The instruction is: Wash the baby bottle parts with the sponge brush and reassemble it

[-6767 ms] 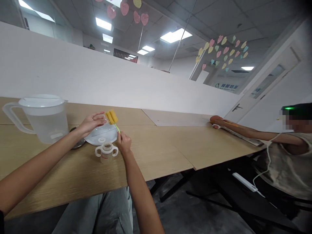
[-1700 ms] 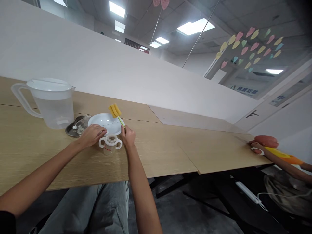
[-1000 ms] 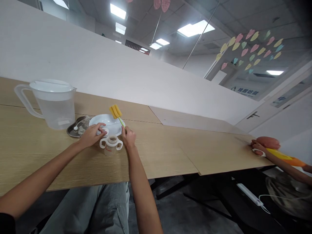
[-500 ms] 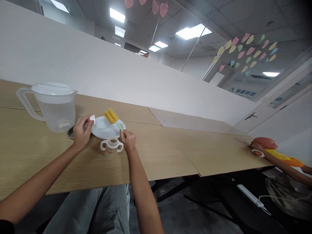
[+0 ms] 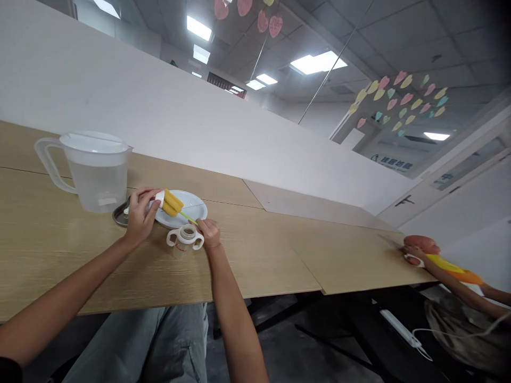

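In the head view, my left hand is closed round a small white bottle cap, held over the left part of a white plate. My right hand grips the thin green handle of a bottle brush. The brush's yellow sponge head points left and meets the cap's opening; how far it sits inside is hidden. Below the plate, a clear baby bottle with two white side handles stands upright and uncapped on the table, close to my right hand.
A lidded clear pitcher stands at the left. A dark metal tray lies between pitcher and plate, partly behind my left hand. At the far right, another person's hand touches a doll-like figure. The table's front edge runs above my legs.
The brush head has come down and left against the cap in my left hand. My left hand has shifted slightly right. The camera view has also shifted a little.
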Available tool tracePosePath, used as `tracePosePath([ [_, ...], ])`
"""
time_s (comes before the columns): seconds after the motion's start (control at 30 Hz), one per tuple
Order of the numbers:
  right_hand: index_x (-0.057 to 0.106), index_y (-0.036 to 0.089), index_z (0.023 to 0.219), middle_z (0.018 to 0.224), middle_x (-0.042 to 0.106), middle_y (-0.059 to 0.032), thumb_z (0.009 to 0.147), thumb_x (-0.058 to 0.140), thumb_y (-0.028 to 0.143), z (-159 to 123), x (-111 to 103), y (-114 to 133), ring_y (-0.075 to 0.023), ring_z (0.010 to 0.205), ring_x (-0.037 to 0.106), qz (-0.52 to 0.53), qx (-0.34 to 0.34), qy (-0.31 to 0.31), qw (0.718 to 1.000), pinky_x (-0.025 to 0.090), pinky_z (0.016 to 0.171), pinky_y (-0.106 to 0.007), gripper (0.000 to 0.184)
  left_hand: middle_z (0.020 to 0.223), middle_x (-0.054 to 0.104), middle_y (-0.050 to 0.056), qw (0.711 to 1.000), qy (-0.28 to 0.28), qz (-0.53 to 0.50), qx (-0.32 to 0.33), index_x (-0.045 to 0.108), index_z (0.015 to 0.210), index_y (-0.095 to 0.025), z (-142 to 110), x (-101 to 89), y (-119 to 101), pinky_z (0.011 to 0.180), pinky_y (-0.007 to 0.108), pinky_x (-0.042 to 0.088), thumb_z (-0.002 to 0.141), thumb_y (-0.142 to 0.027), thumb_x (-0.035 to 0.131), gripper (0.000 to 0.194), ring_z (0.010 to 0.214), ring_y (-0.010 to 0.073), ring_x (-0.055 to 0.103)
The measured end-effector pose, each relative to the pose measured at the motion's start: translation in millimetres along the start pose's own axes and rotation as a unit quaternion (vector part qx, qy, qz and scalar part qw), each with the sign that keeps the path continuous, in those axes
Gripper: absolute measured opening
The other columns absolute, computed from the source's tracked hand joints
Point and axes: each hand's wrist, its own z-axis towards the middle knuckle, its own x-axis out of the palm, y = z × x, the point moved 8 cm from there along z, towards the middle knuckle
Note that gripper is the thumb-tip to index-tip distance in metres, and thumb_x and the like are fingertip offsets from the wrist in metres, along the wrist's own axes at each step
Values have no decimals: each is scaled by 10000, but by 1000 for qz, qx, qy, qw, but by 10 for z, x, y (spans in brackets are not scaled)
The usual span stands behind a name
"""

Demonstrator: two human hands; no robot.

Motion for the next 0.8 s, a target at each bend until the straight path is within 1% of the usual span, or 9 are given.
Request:
tracePosePath([
  [0.17, 656, 165, 687, 502, 487, -6, 979, 495, 477, 11, 42, 67, -104, 493, 439, 7, -13, 25, 1000, 316, 517, -275, 457, 1161, 612, 94, 1000, 27, -9, -9, 645, 1168, -203, 45, 15, -7, 998, 391, 475, 968, -483, 404, 420, 1111, 238, 573],
  [0.27, 640, 173, 666, 508, 480, -3, 974, 499, 487, 13, 70, 67, -103, 494, 431, 10, -8, 42, 999, 318, 517, -272, 462, 1163, 650, 86, 998, 40, -29, -32, 644, 1185, -199, 50, 41, 54, 987, 385, 472, 957, -524, 411, 461, 1096, 235, 589],
  [0.33, 630, 177, 650, 509, 481, -1, 972, 505, 486, 11, 77, 62, -102, 494, 430, 8, -7, 43, 999, 319, 516, -270, 464, 1178, 656, 91, 995, 49, -62, -59, 632, 1223, -189, 44, 70, 129, 969, 372, 482, 940, -557, 425, 508, 1095, 236, 598],
  [0.43, 617, 179, 634, 512, 491, -1, 977, 505, 473, 8, 68, 55, -100, 490, 439, 6, -8, 31, 999, 315, 517, -272, 465, 1146, 666, 103, 985, 62, -124, -106, 597, 1286, -168, 23, 133, 260, 901, 344, 519, 894, -593, 490, 588, 1034, 224, 628],
  [0.53, 591, 180, 610, 508, 500, 1, 982, 506, 455, 7, 39, 49, -95, 482, 448, 6, -10, 12, 1000, 300, 513, -274, 470, 1146, 667, 121, 973, 67, -180, -129, 512, 1383, -165, 4, 188, 333, 864, 340, 546, 843, -573, 582, 680, 987, 213, 655],
  [0.67, 571, 186, 609, 502, 501, 10, 978, 528, 422, 12, 32, 30, -90, 480, 460, 10, 0, 15, 1000, 287, 512, -265, 440, 1219, 652, 149, 970, 61, -210, -110, 314, 1512, -191, -3, 206, 298, 950, 400, 537, 784, -483, 697, 874, 1067, 230, 653],
  [0.73, 581, 186, 626, 509, 518, 9, 968, 552, 409, 13, 26, 22, -91, 483, 472, 8, 6, 14, 1000, 294, 514, -261, 410, 1241, 647, 152, 972, 66, -206, -88, 276, 1525, -196, -5, 209, 251, 1003, 434, 513, 755, -459, 736, 936, 1139, 249, 630],
  [0.8, 592, 185, 639, 515, 535, 5, 955, 575, 405, 12, 26, 18, -94, 486, 483, 8, 8, 14, 1000, 303, 515, -259, 386, 1259, 642, 152, 976, 78, -194, -67, 286, 1519, -196, -8, 214, 215, 1047, 462, 484, 748, -462, 744, 935, 1197, 265, 603],
])
